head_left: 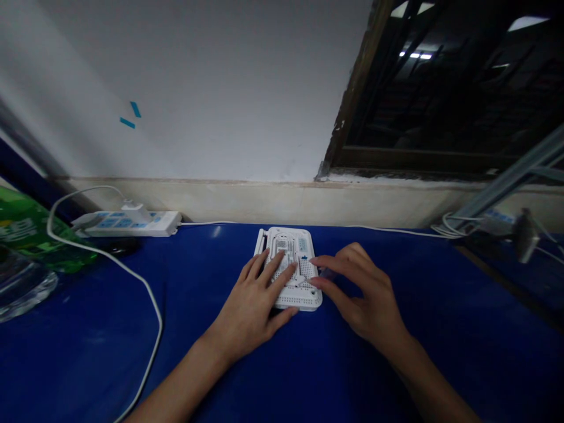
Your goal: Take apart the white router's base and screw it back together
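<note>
A flat white plastic device [291, 249] with a vented underside lies face down on the blue table [211, 364] in the middle of the head view. My left hand [255, 305] rests flat on its left half, fingers stretched out over the vents. My right hand [361, 294] is at its right edge, with thumb and forefinger touching the casing near a small blue mark. Neither hand lifts the device off the table.
A white power strip [132, 223] with a plugged charger lies at the back left, its white cable [150, 294] looping toward me. A green bottle [26, 229] and a glass dish [22, 288] stand far left. Cables and a metal bracket [506, 223] crowd the back right by a dark window.
</note>
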A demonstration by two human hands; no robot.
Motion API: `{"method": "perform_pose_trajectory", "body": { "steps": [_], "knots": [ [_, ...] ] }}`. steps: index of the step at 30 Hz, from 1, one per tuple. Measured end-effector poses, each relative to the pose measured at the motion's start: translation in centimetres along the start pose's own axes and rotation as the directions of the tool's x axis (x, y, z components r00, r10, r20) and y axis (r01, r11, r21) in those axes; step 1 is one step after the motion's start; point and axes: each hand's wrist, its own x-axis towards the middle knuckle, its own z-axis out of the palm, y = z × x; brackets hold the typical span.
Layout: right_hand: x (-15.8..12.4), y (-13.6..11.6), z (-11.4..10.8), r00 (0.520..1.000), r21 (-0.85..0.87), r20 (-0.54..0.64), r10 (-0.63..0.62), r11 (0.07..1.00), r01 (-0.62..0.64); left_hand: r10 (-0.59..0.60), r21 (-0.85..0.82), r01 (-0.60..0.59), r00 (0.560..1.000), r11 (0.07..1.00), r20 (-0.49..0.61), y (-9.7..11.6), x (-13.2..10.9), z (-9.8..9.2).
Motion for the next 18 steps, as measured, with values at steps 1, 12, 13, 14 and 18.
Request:
{"method": "perform_pose_trajectory", "body": {
  "steps": [1, 12, 13, 14, 18],
  "knots": [
    [0.0, 0.0, 0.0, 1.000, -0.024, -0.012, 0.000, 1.000, -0.001, -0.001, 0.001, 0.001, 1.000, 1.000, -0.001, 0.0, 0.0, 0.0],
    [0.3, 0.2, -0.9, 0.998, 0.098, 0.062, 0.032, 0.994, -0.038, 0.012, 0.014, -0.012, 1.000, 1.000, -0.027, -0.1, -0.1, 0.1],
    [0.3, 0.2, -0.8, 0.998, 0.083, 0.046, 0.031, 0.996, -0.035, 0.011, 0.017, -0.011, 1.000, 1.000, -0.023, -0.1, -0.1, 0.0],
    [0.3, 0.2, -0.6, 0.999, 0.069, 0.035, 0.034, 0.997, -0.036, 0.011, 0.020, -0.011, 1.000, 1.000, -0.018, 0.0, -0.1, 0.0],
    [0.3, -0.2, -0.2, 0.998, 0.026, 0.026, 0.056, 0.998, -0.057, 0.019, 0.035, -0.019, 1.000, 0.999, -0.008, 0.0, -0.1, 0.1]
  ]
}}
